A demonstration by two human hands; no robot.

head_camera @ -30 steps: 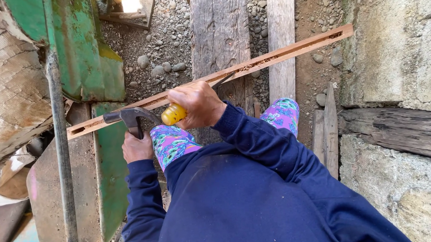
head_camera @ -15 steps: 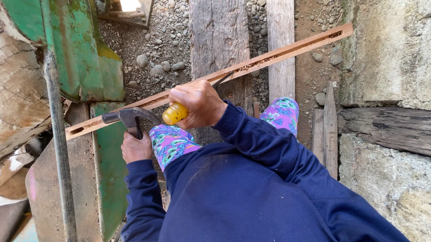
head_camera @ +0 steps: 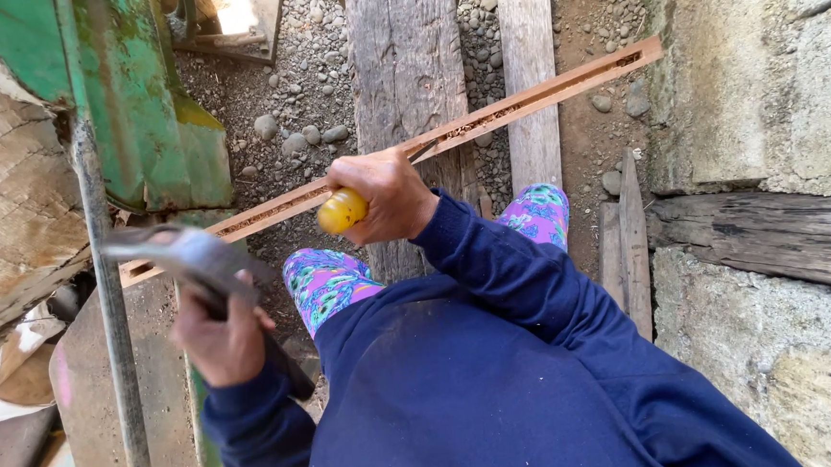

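A long grooved wooden strip [head_camera: 485, 119] lies slanting across two grey planks over gravel. My right hand [head_camera: 389, 195] is closed around a chisel with a yellow handle [head_camera: 342, 210], its blade set into the strip's groove near the middle. My left hand [head_camera: 222, 337] grips a claw hammer [head_camera: 181, 253] by its dark handle, the steel head raised and blurred above the strip's left end. I wear a dark blue sweater and patterned purple trousers.
A wide weathered plank [head_camera: 406, 71] and a narrower one [head_camera: 529, 73] run away from me. Green metal sheeting [head_camera: 139, 116] and a rusty vertical pipe [head_camera: 108, 310] stand at left. Concrete blocks [head_camera: 771, 67] and an old beam [head_camera: 771, 236] border the right.
My left hand has lifted the hammer up and toward me, away from the chisel's yellow handle. The right hand keeps the chisel in the groove.
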